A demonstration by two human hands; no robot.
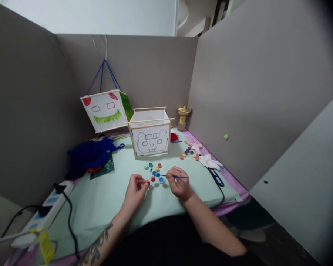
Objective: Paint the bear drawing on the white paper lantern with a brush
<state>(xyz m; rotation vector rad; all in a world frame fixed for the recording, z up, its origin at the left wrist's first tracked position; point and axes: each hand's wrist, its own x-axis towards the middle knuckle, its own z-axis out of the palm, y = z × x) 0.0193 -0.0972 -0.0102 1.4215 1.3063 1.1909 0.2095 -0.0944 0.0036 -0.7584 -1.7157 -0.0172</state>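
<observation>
My right hand is closed round a thin blue paintbrush, whose tip points left toward a small blue paint pot. Between the thumb and fingers of my left hand is a small red paint pot. Several little pots of paint lie between my hands, among them another red pot, a yellow pot and a green pot. Behind them stands a square paper lantern on a wooden stick frame, with a bear face outlined in blue on its front.
A painted lantern hangs by blue cords at the back left. Below it lies a heap of blue cloth or yarn. A power strip with cables is at the left edge. White gloves and more paint pots lie to the right. Grey partitions surround the table.
</observation>
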